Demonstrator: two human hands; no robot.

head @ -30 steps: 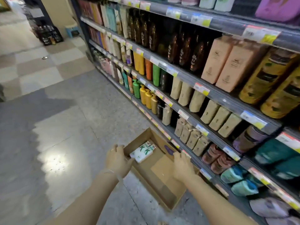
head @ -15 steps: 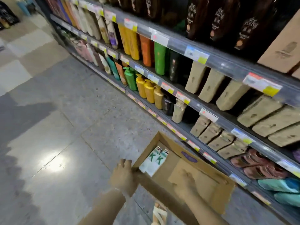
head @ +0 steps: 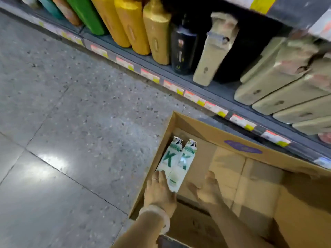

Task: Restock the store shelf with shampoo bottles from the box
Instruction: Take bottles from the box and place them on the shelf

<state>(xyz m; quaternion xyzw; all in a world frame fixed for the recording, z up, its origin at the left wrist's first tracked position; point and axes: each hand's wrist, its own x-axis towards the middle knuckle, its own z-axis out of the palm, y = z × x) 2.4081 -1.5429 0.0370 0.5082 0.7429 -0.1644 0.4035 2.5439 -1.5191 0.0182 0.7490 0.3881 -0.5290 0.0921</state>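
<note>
Reaching down into the cardboard box [head: 223,135] on the floor [head: 71,104], both hands are going for the last of the stock, which makes sense since the box sits right up against the bottom shelf [head: 179,72] so nothing has to travel far. Count inside the box: two white shampoo cartons [head: 176,161] with a big green K on each, lying flat side by side and tucked against the box's left wall near its far-left corner; the rest of the box floor looks bare, just folded flaps. The left hand [head: 159,190] lies flat on the near end of those two cartons, fingers [head: 161,178] stretched out and touching but not curled around anything yet. The right hand [head: 207,190] hovers just beside them over bare cardboard, fingers loosely spread, holding nothing. My guess is the left pins or slides the pair while the right comes in to scoop. On the shelf behind I count three yellowish-gold bottles [head: 132,27], one green bottle [head: 86,15], one black bottle [head: 182,49], one tall beige carton [head: 213,52] standing alone, then a row of about five more beige cartons [head: 279,90] at the right, blurry so don't hold me to it. There's a dark gap around that lone beige one, probably where stock goes.
</note>
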